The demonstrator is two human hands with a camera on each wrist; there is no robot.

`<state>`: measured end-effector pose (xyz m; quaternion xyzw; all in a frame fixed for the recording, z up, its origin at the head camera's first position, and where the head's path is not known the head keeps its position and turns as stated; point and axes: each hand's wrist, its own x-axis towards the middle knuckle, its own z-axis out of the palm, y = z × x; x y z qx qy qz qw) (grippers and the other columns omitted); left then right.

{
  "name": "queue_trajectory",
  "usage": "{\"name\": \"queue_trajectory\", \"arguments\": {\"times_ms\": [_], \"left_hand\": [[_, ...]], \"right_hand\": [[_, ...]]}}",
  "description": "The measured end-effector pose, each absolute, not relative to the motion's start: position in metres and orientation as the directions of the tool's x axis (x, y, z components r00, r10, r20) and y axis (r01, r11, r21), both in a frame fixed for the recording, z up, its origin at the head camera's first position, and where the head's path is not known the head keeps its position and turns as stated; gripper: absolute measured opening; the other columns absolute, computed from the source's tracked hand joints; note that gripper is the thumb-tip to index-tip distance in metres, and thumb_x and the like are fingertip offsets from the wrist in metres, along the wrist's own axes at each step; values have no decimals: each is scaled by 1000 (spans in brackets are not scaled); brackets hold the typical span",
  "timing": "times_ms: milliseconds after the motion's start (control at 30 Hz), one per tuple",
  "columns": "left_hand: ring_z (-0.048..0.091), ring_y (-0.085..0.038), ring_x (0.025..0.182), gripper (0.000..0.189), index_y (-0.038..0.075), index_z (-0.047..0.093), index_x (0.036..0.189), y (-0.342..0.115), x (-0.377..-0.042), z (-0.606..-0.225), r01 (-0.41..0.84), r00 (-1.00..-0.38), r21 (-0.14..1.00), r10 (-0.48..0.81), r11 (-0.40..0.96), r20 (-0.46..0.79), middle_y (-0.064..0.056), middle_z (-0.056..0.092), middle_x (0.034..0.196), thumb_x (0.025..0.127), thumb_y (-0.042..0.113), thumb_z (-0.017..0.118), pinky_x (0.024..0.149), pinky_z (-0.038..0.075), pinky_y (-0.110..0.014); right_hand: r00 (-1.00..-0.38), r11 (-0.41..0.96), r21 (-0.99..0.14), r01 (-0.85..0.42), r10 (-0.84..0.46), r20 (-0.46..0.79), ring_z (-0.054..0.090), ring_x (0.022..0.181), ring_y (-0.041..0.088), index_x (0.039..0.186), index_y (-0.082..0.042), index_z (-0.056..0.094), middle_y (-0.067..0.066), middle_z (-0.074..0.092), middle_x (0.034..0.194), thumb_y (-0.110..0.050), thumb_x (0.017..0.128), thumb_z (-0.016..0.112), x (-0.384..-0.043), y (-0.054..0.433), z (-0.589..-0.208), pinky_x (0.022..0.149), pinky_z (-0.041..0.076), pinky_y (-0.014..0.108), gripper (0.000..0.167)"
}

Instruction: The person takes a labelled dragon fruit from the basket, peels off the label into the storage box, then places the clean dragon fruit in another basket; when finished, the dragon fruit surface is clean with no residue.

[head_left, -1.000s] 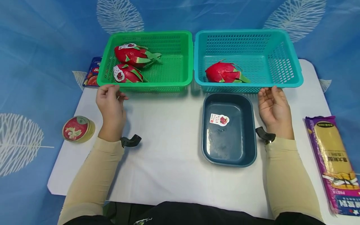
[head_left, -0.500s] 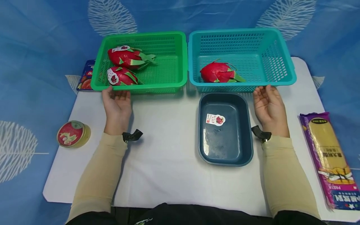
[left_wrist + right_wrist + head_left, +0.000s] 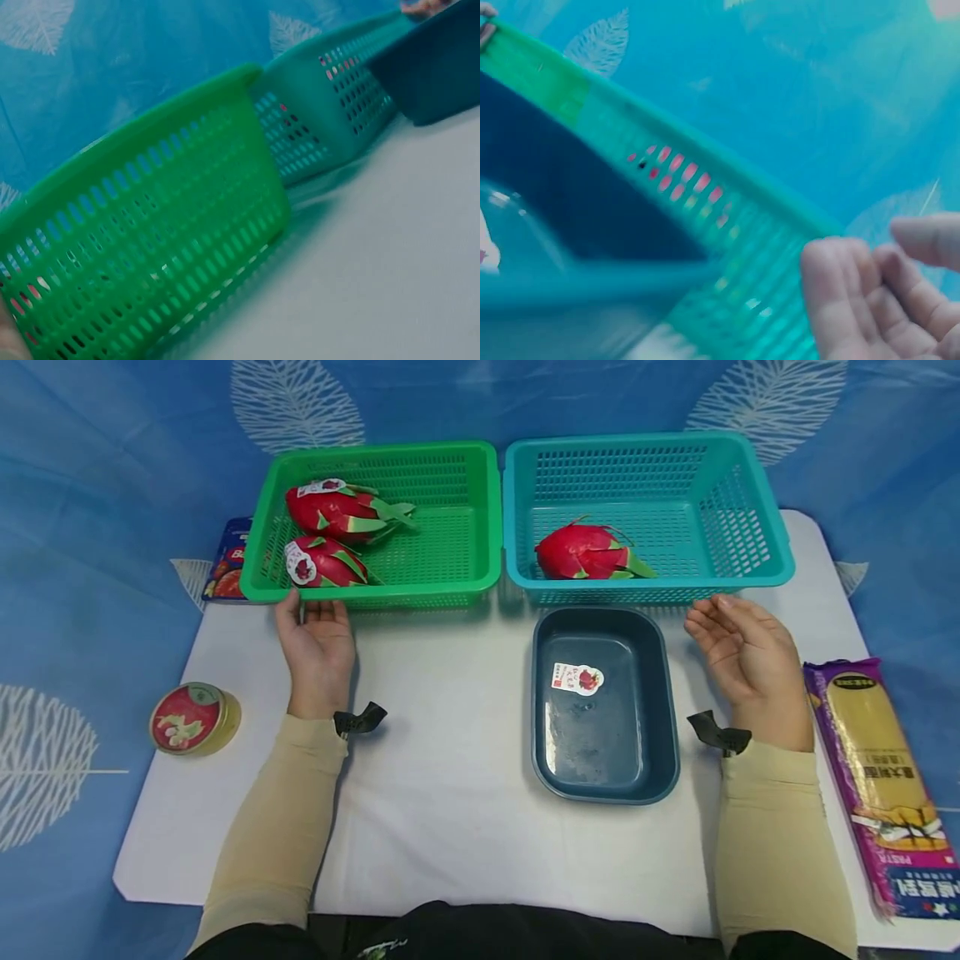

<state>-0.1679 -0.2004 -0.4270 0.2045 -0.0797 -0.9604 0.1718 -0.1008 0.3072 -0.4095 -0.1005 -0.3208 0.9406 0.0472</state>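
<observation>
In the head view my left hand [image 3: 321,656] lies palm up at the front of the green basket [image 3: 450,585], fingers straight and thumb tip at its rim. Two red dragon fruits lie in that basket, one [image 3: 330,515] behind the other [image 3: 324,562]. My right hand [image 3: 750,652] holds nothing, fingers loosely bent, just in front of the teal basket [image 3: 757,578]. One dragon fruit [image 3: 581,552] lies in the teal basket. In the right wrist view the fingers [image 3: 829,300] overlap the teal basket's wall. The left wrist view shows only a sliver of the left hand [image 3: 9,341].
Between my hands a dark blue tub [image 3: 671,727] stands on the white table [image 3: 435,760], with a fruit sticker [image 3: 577,678] inside. A round can [image 3: 193,718] is on the left and a pasta pack [image 3: 881,785] on the right. A blue packet [image 3: 227,564] lies beside the green basket.
My left hand has turned palm up and come to the green basket's front rim. My right hand has drawn back from the teal basket's rim, toward the right. The baskets stay put.
</observation>
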Motion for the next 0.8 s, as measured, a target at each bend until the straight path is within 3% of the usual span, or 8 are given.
{"name": "queue_trajectory", "arguments": {"times_ms": [167, 333, 467, 600, 800], "left_hand": [[62, -24, 86, 25, 6, 52, 131, -200, -168, -433, 307, -863, 233, -373, -923, -341, -13, 61, 97, 107, 9, 57, 76, 59, -34], [62, -25, 85, 23, 4, 53, 129, -200, -167, -435, 314, -861, 238, -382, -919, -337, -13, 61, 96, 107, 9, 57, 75, 59, -34], [62, -25, 84, 21, 3, 53, 127, -201, -167, -437, 313, -862, 233, -378, -921, -337, -13, 60, 96, 107, 9, 56, 75, 58, -34], [61, -24, 83, 19, 3, 53, 125, -202, -167, -436, 317, -855, 243, -387, -917, -346, -13, 60, 95, 107, 9, 56, 74, 58, -34], [61, -24, 85, 21, 4, 52, 128, -202, -169, -434, 308, -864, 248, -379, -919, -331, -13, 60, 96, 108, 10, 55, 76, 58, -34]], "right_hand": [[-985, -669, -738, -90, 169, -32, 74, 89, 38, 109, 22, 65, 31, 70, 100, 12, 102, 61, -90, 299, -381, 84, 61, 45, 14], [-999, -577, -815, -52, 32, 42, 73, 90, 38, 109, 20, 64, 30, 70, 104, 8, 102, 64, -100, 269, -350, 88, 60, 45, 15], [-993, -470, -882, -28, -85, 77, 72, 88, 37, 113, 21, 62, 30, 68, 104, 1, 100, 70, -125, 231, -324, 87, 60, 43, 25], [-977, -311, -950, -7, -200, 72, 69, 89, 38, 115, 19, 62, 31, 66, 105, -4, 100, 72, -155, 183, -306, 86, 61, 41, 30], [-920, -56, -998, 37, -391, -12, 66, 101, 39, 120, 7, 65, 26, 64, 114, -12, 105, 68, -197, 109, -298, 93, 58, 44, 24]]}}
